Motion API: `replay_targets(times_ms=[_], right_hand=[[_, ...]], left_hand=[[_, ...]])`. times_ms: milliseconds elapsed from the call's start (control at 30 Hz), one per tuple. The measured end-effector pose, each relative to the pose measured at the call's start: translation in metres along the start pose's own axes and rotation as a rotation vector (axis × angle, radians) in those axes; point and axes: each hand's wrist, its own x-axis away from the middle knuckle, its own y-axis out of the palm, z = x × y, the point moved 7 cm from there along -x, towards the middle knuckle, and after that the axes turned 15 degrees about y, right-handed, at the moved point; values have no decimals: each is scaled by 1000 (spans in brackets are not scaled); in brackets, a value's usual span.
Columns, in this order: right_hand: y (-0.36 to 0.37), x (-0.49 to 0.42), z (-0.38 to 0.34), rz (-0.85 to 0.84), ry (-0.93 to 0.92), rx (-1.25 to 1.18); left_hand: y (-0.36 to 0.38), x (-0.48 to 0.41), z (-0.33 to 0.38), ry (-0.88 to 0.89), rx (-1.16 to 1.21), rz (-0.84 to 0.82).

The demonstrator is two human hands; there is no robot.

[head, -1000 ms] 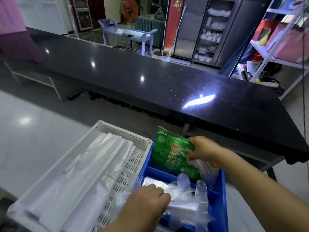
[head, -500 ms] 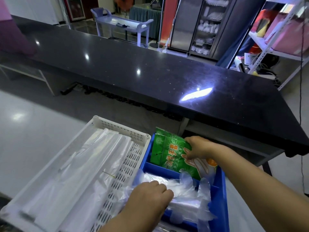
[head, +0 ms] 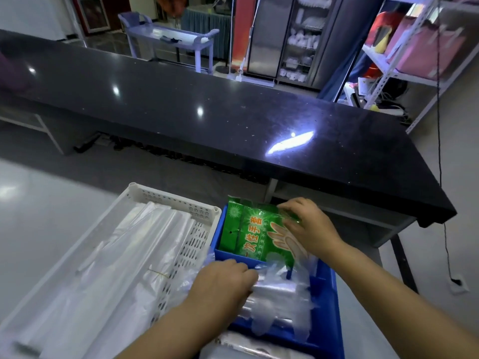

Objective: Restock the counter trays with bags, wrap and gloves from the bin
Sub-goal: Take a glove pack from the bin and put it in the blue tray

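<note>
Stocking gloves. Pinching green glove packet (head: 248, 231) top edge with right grip (head: 308, 226), in blue tray (head: 329, 286) far compartment; clutching loose clear gloves (head: 280, 294) with left grip (head: 223, 283), middle compartment. Next probably: seat packet, release.

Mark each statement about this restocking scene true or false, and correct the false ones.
1. The right hand grips the green printed plastic glove packet, which stands in the far compartment of the blue plastic compartment tray. True.
2. The left hand hangs free and touches nothing. False: its curled fingers grip the loose clear plastic gloves in the blue tray.
3. The white perforated plastic tray sits on the left side of the blue tray. True.
4. The white tray is filled with red cardboard boxes. False: it holds clear plastic bags.
</note>
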Motion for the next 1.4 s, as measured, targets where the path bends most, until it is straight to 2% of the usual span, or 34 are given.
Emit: replay_targets(times_ms=[100,167,200,267,367,433,500,567,700,767,867,1033,1100,1167,1200,1300,1400], right_hand=[[-20,26,-14,-99,-37,-267],[-23,49,-27,-119,-154,-91],[-23,57,-30,-63,-224,63],[-30,65,-34,168,-339,288],[-52,68,-30,573,-393,256],[-54,67,-20,680,-378,236],[-38,65,-8,622,-342,270],[-12,64,2,491,-295,357],[23,65,26,149,-120,331],[33,60,43,-47,86,247],[44,52,64,-240,301,98],[47,42,68,-387,431,10],[44,41,64,-340,408,83],[34,38,59,-230,369,188],[27,38,56,-183,360,211],[5,44,46,22,285,219],[-18,71,24,324,-16,125]], left_hand=[[-15,-17,-17,-51,-11,40],[-25,-34,-27,-82,1,79],[-33,-44,-30,-80,-25,115],[-48,-62,-32,-53,-71,203],[-62,-82,-27,11,-173,334],[-52,-89,-22,62,-222,328],[-26,-93,-21,110,-196,215],[3,-93,-21,122,-141,63],[53,-79,-39,-19,174,-117],[58,-71,-47,-62,315,-100],[47,-63,-63,-92,329,-6],[33,-38,-70,-142,383,94],[35,-31,-62,-77,198,40],[38,-32,-52,29,-43,-41],[40,-33,-50,51,-92,-75],[30,-42,-54,59,-141,0],[22,-52,-55,77,-125,58]])
